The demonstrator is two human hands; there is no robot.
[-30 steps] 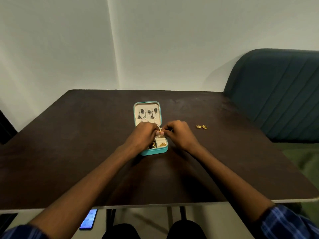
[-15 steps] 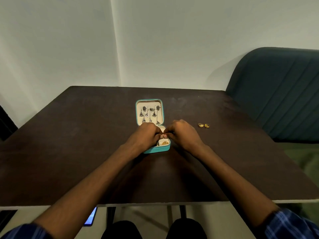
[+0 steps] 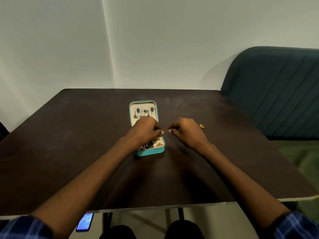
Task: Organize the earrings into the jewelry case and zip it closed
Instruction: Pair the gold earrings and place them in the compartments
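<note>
1. Nearest my fingers is the base of the jewelry case [image 3: 156,150], lying open with gold pieces [image 3: 159,144] in its small compartments, just below and toward me from my left fingertips.
2. My left hand [image 3: 145,129] sits over the middle of the case, fingers curled together; whether they pinch anything I cannot tell.
3. My right hand [image 3: 187,131] hovers just right of the case, off its edge, fingertips drawn together as if pinching; anything held is too small to make out.
4. The loose gold earring [image 3: 202,125] lies on the table [image 3: 69,135] just right of my right knuckles, so I judge the right hand the nearer one to fetch it.
5. Beyond my left fingers, the case's lid runs away from me along its long axis, dangling earrings [image 3: 144,112] hung inside. Zip not yet done.
</note>
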